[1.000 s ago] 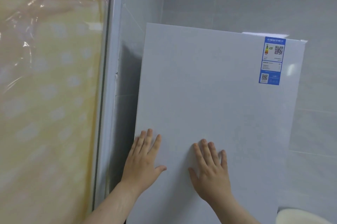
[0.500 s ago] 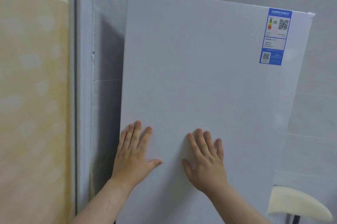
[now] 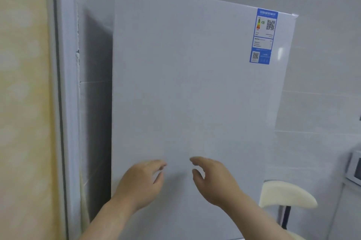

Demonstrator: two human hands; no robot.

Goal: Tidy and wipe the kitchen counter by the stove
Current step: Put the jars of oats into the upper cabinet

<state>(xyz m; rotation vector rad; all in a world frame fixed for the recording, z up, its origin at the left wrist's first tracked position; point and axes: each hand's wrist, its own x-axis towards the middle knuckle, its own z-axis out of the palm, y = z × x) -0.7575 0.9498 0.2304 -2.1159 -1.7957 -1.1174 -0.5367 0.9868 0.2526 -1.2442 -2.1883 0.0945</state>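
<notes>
A tall white flat panel [image 3: 195, 87] stands upright against the pale grey tiled wall [image 3: 322, 75], filling the middle of the view. Its long axis runs top to bottom, leaning slightly so that the top edge slopes down to the right. A blue rectangular label [image 3: 263, 36] with printed codes sits in its upper right corner, its own long side also vertical.

Both hands are in front of the panel's lower part. The left hand [image 3: 143, 183] and right hand [image 3: 213, 179] have loosely bent fingers turned toward each other, a gap between them, and hold nothing. Blur hides whether any fingertip touches the surface.

Half a second ago both palms lay flat on the panel with fingers spread; now they are raised off it and curled.

To the left are a white upright frame [image 3: 67, 103] and a yellow patterned sheet [image 3: 23, 103]. At lower right is a cream curved chair back [image 3: 287, 194], and the corner of a white appliance [image 3: 354, 167] now shows at the right edge.
</notes>
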